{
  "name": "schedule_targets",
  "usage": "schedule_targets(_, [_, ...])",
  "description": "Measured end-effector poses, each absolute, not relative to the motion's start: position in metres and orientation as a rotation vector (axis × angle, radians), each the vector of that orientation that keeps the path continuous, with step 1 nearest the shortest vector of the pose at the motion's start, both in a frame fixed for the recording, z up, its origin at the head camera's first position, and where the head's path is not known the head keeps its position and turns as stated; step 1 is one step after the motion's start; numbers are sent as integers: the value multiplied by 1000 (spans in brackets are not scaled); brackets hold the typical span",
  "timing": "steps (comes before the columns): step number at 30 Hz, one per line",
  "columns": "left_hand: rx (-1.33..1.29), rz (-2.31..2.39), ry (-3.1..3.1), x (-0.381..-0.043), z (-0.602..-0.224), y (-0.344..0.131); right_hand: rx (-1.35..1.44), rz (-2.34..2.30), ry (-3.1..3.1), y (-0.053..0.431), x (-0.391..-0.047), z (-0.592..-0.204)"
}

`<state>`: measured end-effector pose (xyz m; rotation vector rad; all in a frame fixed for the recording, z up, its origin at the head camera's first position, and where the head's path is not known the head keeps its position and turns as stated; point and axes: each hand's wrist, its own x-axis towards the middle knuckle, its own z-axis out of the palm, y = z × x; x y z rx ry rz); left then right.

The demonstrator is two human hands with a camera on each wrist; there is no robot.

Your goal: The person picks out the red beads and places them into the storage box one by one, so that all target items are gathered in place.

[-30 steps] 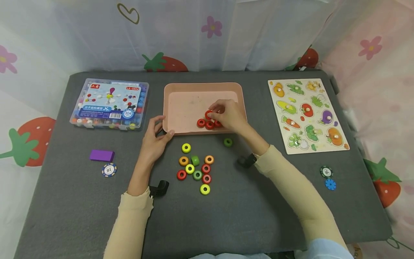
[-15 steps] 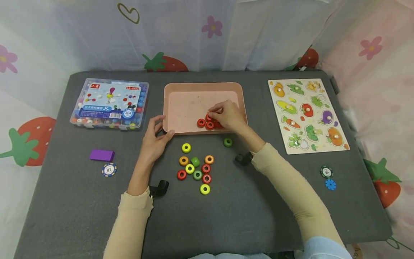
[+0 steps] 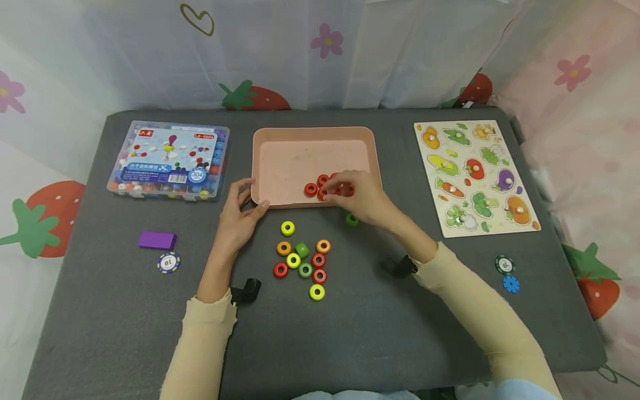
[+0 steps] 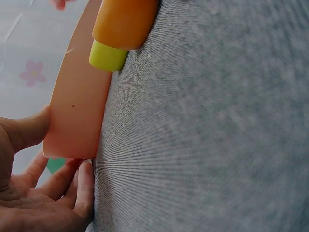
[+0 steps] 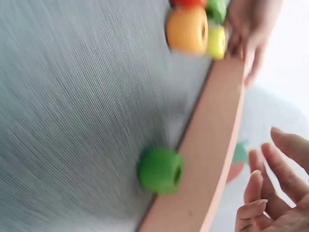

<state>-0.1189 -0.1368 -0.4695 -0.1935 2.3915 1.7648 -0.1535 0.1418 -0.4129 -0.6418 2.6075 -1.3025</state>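
Note:
The pink tray [image 3: 280, 161] lies flat on the table. My left hand [image 3: 240, 214] holds its near left corner, thumb on the rim; in the left wrist view the fingers wrap the corner of the tray [image 4: 77, 116]. Several red beads [image 3: 310, 190] sit inside, toward the near right. Over them is my right hand [image 3: 367, 194], partly hiding some. The right wrist view shows that hand [image 5: 280, 193] with loosely bent fingers and nothing between them. A green bead [image 5: 159, 170] stands just outside the tray's near wall.
Loose yellow, orange, green and red beads [image 3: 293, 260] lie before the tray. A clear box [image 3: 170, 161] of model parts, a purple block [image 3: 157, 240] and a poker chip [image 3: 169, 262] are left. A vegetable puzzle board [image 3: 475, 178] and two chips [image 3: 505, 265] are right.
My right hand has let go of a red bead in the tray and drawn back toward the near right, uncovering that bead. The left hand has stayed at the corner.

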Motion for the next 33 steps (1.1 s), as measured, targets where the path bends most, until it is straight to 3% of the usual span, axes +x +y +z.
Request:
schedule_targets(7, [-202,1760,2390,-119,-469,-136,-868,-1119,2487,138,-118,-422])
schedule_targets(13, [-201,1757,2395,-119,-470,-136,-965,-815,2370,135,-106,-439])
schedule_targets(22, [-183,1759,2401,-119,-470,-137,-1005,-814,2347,133,-109,-444])
schedule_targets(33, [-182,1749,2408,-119,-469,-137,-930,-1025,2318,147,-132,-421])
